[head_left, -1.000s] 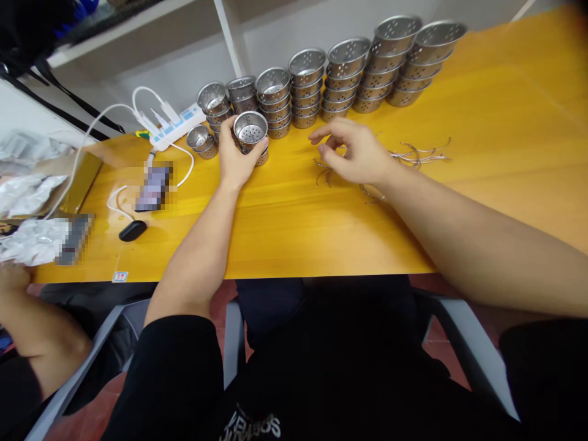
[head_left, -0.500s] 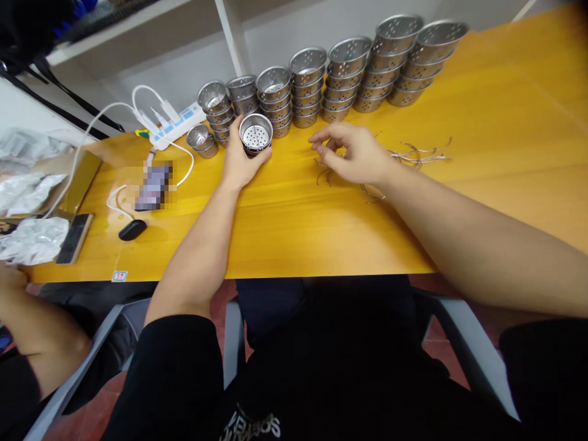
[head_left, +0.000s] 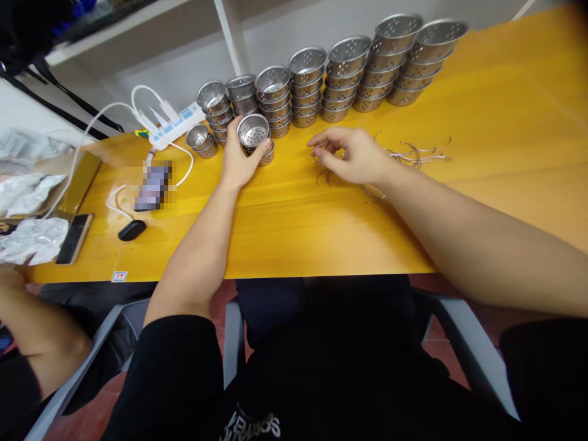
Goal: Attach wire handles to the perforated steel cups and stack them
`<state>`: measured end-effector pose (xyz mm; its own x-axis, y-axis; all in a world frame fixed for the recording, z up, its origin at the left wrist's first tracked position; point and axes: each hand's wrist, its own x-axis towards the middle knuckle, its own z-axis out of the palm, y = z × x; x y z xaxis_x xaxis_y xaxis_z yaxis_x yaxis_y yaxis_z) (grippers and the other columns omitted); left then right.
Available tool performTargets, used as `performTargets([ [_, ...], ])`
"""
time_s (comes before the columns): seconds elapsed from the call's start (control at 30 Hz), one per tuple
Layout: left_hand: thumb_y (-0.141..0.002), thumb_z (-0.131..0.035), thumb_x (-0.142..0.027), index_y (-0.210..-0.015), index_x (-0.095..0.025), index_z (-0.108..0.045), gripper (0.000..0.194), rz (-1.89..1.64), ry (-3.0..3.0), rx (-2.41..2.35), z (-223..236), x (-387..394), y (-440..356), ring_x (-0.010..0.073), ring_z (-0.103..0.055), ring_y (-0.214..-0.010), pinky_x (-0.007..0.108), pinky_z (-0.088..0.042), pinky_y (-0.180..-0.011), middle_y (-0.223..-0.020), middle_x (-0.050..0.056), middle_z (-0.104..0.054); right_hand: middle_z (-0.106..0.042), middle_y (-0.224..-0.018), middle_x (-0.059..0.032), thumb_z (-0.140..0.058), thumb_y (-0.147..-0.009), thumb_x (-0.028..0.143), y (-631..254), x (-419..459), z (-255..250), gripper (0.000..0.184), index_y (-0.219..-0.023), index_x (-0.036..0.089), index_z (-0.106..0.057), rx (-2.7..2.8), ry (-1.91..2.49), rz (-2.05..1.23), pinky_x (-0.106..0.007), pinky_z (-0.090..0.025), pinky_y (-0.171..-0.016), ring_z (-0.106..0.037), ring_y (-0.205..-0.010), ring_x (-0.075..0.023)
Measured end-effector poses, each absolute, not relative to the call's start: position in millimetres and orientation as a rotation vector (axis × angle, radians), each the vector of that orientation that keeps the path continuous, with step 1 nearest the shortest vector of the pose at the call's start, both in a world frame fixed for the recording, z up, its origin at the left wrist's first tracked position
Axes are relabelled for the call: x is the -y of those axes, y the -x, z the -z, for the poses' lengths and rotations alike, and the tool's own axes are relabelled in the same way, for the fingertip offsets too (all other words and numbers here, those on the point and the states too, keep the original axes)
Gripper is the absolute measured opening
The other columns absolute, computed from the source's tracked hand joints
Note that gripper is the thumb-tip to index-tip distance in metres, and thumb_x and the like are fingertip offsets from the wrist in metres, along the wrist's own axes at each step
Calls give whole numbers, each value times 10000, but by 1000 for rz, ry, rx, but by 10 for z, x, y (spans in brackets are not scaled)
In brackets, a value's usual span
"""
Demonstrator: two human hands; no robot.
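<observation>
A perforated metal cup (head_left: 254, 130) is gripped by my left hand (head_left: 239, 160), fingers behind it and thumb on its near side. Just below and to its right, another perforated cup (head_left: 267, 155) shows partly, the rest covered by the held cup and my thumb. My right hand (head_left: 346, 153) hovers over the table with fingers loosely bent and apart from the thumb; nothing shows in it. Beside and under it lie thin curved metal wires (head_left: 416, 154).
Several stacks of perforated cups (head_left: 307, 86) line the table's back, larger toward the right. Left are a power strip (head_left: 177, 127) with white cables, a blurred-out phone (head_left: 154, 188), a black case (head_left: 132, 230) and plastic bags (head_left: 34, 239). A co-worker's arm (head_left: 43, 324) shows at far left.
My left hand's cup has shifted slightly up and left and tilted, and the cup below it now shows on the right. My right hand has barely moved.
</observation>
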<state>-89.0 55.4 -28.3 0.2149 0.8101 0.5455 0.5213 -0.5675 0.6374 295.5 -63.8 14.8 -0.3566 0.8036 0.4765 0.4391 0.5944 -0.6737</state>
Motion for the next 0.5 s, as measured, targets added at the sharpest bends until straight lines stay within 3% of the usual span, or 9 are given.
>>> performTargets([
  [0.1, -929, -957, -1066, -1892, -368, -535, 1261, -1299, -2173, -1273, 286, -597, 904, 423, -637, -1887, 617, -514, -1625, -1966, 166, -660, -960, -1265, -67, -882, -1144, 572, -2957, 646, -153, 334, -1391, 361, -959, 1989, 1001, -581, -650, -801, -1072, -891, -1018, -381],
  [0.23, -968, -984, -991, -1874, -353, -602, 1172, -1276, -2144, -1363, 257, -610, 919, 427, -603, -1915, 628, -491, -1643, -1971, 163, -659, -966, -1254, -78, -881, -1164, 592, -2963, 660, -178, 319, -1379, 368, -954, 2001, 1038, -607, -644, -800, -1102, -875, -1028, -379],
  [0.5, -833, -992, -1118, -1841, -293, -635, 1351, -1310, -2053, -1418, 213, -558, 866, 482, -576, -1925, 663, -442, -1663, -1931, 225, -662, -973, -1243, -113, -827, -1146, 483, -2943, 664, -197, 318, -1360, 287, -958, 2045, 1034, -580, -628, -790, -1076, -897, -1047, -388],
])
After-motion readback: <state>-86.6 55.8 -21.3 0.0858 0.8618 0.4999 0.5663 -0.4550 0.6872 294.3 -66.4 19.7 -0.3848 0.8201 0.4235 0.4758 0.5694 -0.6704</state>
